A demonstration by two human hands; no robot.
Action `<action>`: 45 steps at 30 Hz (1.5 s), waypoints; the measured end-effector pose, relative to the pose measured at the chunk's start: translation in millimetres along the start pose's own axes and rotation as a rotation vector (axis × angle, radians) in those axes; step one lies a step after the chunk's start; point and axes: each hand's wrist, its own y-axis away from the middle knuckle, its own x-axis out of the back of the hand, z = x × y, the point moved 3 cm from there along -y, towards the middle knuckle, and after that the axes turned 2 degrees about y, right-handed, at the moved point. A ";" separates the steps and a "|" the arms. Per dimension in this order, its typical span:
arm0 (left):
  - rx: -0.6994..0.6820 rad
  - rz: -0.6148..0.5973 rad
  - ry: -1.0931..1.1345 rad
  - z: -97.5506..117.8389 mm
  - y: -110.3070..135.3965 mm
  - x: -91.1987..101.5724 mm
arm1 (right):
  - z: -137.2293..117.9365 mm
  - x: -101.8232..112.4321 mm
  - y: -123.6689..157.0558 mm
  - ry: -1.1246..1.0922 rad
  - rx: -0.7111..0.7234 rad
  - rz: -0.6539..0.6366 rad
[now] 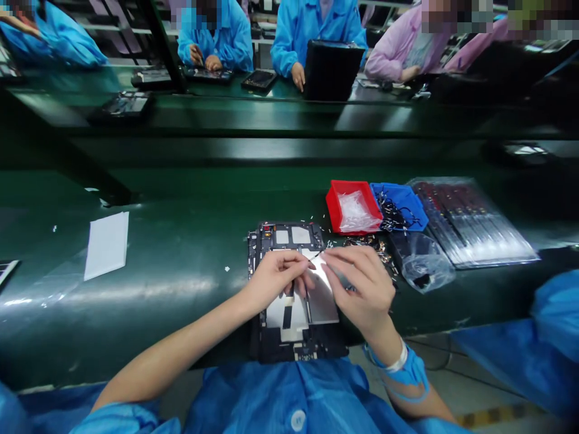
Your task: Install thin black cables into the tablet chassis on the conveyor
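Tablet frame point(294, 235): laid flat and open-backed on the green workbench point(136, 301), directly beneath both hands; judged light, stiff and fragile, best taken by its edges.

Left hand point(275, 280): fingers point(294, 265) are pinched closed on a thin dark strand point(313, 256), held above a metal plate point(321, 304) in the frame.

Right hand point(362, 289): fingers point(357, 265) are curled almost shut around a slim dark tool point(341, 278), its tip hidden; a blue wrist strap point(398, 364) is worn.

Nearby: a red tray point(332, 202) of clear plastic scraps point(355, 211), a blue tray point(418, 220) of dark wires point(393, 208) and a bagged row of parts point(470, 223) are set to the right.
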 end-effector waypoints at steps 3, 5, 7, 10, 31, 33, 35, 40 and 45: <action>-0.088 0.003 -0.068 4.6 -6.2 -1.2 | -2.6 -3.2 -3.4 -0.051 -0.024 -0.053; -0.141 0.020 -0.122 8.4 -9.9 -0.9 | -1.0 -5.2 -5.9 -0.067 -0.051 -0.077; -0.165 0.027 -0.174 10.6 -13.5 1.0 | 1.6 -7.4 -8.8 -0.079 -0.077 -0.102; -0.132 0.025 -0.213 8.4 -18.6 7.7 | 9.2 -12.3 -14.6 -0.101 -0.099 -0.169; -0.352 0.042 -0.478 17.1 -10.1 15.7 | -3.1 -29.8 -18.8 -0.100 -0.104 -0.236; -0.371 0.021 -0.519 16.9 -10.1 16.0 | 7.4 -28.2 -20.0 -0.089 -0.111 -0.241; -0.332 0.011 -0.445 16.7 -10.8 17.7 | 27.0 -22.7 -22.7 0.007 -0.141 -0.192; -0.148 0.025 -0.054 16.7 -12.8 22.8 | 69.0 -6.2 -27.3 0.456 -0.225 -0.059; -0.109 0.013 0.009 19.4 -14.5 19.5 | 28.6 -26.5 -19.8 0.053 0.048 -0.282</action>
